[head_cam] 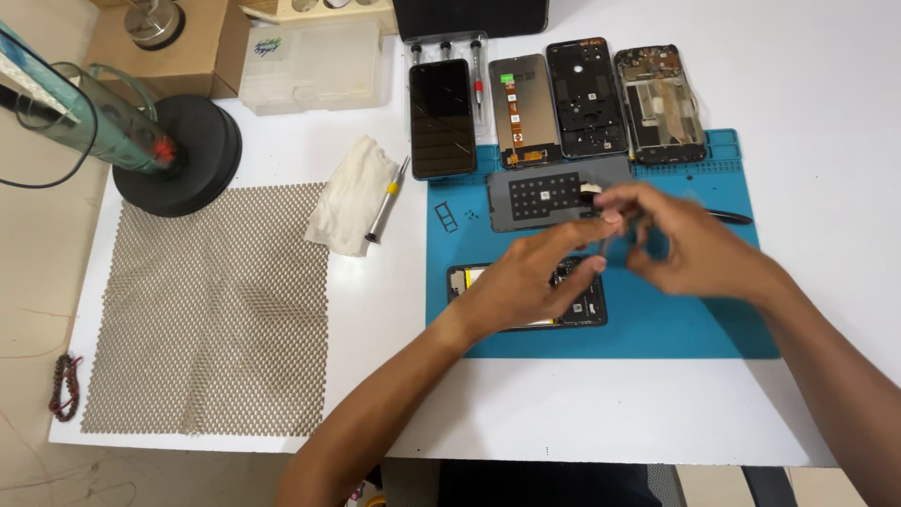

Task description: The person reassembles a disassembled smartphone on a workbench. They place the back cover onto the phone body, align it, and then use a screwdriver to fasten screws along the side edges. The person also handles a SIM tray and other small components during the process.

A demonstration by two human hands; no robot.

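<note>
A clear box (314, 66) sits closed, contents unclear. Both hands, left (526, 282) and right (690, 246), meet over the opened phone (572, 305); their grip is too blurred to tell.

You look down on a flat white rectangular table (826, 113), evenly lit. Beige smooth floor (38, 282) shows at its left.

White bench (826, 113). Blue mat (657, 329) right of centre; mesh mat (206, 310) left. Between them cloth (352, 192), screwdriver (387, 200) just beside it. Black round stand (192, 155) at mesh's far corner. Clear plastic box (314, 66) and cardboard box (192, 47) at far edge. Phone (442, 117), screen part (522, 108), two frames (587, 94) (660, 103) in row beyond blue mat.
</note>
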